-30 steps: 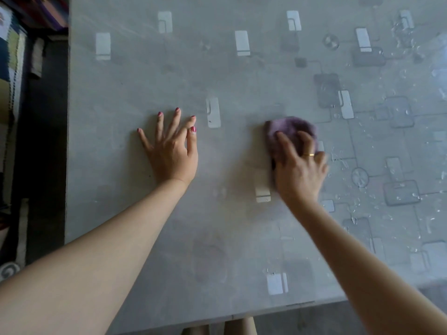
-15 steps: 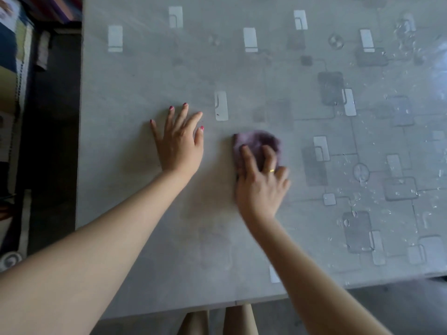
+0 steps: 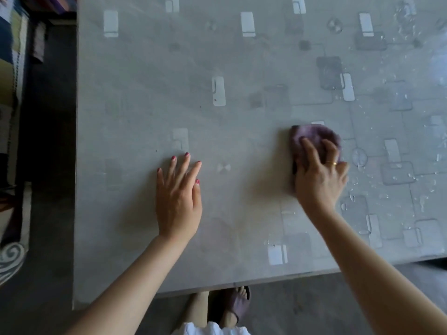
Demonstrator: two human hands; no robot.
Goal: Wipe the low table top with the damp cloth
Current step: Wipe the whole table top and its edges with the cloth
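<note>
The low table top [image 3: 242,56] is grey with a pattern of pale rectangles and fills most of the head view. A bunched purple damp cloth [image 3: 312,134] lies on it right of centre. My right hand [image 3: 319,180] is on top of the cloth, fingers bent over it and holding it down against the surface; a ring shows on one finger. My left hand [image 3: 177,201] rests flat on the table to the left, fingers straight and slightly spread, holding nothing.
Water droplets [image 3: 411,180] are scattered over the right part of the table. The table's near edge runs along the bottom, with my sandalled foot [image 3: 238,303] below it. Dark floor and a patterned rug [image 3: 12,259] lie left of the table.
My right hand has slid the cloth to the right, away from my left hand, toward the wet area. My left hand stays flat on the table.
</note>
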